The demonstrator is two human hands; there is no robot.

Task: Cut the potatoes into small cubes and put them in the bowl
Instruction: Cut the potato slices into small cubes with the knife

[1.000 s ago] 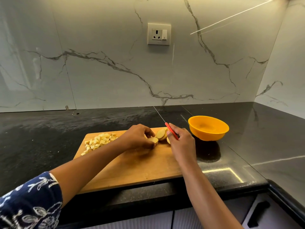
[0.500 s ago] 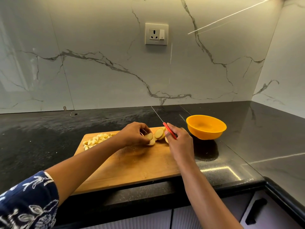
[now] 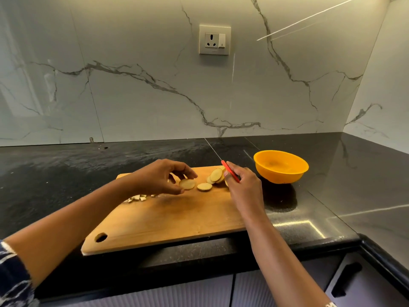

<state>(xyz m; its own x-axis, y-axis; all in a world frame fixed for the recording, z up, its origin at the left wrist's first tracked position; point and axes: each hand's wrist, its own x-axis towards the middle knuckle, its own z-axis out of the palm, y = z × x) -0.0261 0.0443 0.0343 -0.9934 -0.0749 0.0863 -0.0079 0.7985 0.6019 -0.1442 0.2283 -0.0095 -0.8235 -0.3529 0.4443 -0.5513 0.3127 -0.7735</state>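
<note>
A wooden cutting board (image 3: 168,220) lies on the black counter. My left hand (image 3: 161,177) pinches one round potato slice (image 3: 187,184) just above the board. A second slice (image 3: 204,186) lies flat beside it, and a few more slices (image 3: 215,175) lean together near my right hand (image 3: 244,189). That hand grips a red-handled knife (image 3: 230,171), whose thin blade points away toward the wall. Small potato cubes (image 3: 138,198) sit on the board, mostly hidden behind my left forearm. An orange bowl (image 3: 281,166) stands right of the board and looks empty.
The marble wall with a socket (image 3: 214,39) rises behind the counter. The counter (image 3: 345,191) turns a corner on the right. The board's near edge overhangs the counter front, above cabinet fronts with a black handle (image 3: 346,279).
My left hand has drawn one slice leftward away from the stack and a second slice now lies flat between. The camera has tilted down; my forearm now covers most of the cubes.
</note>
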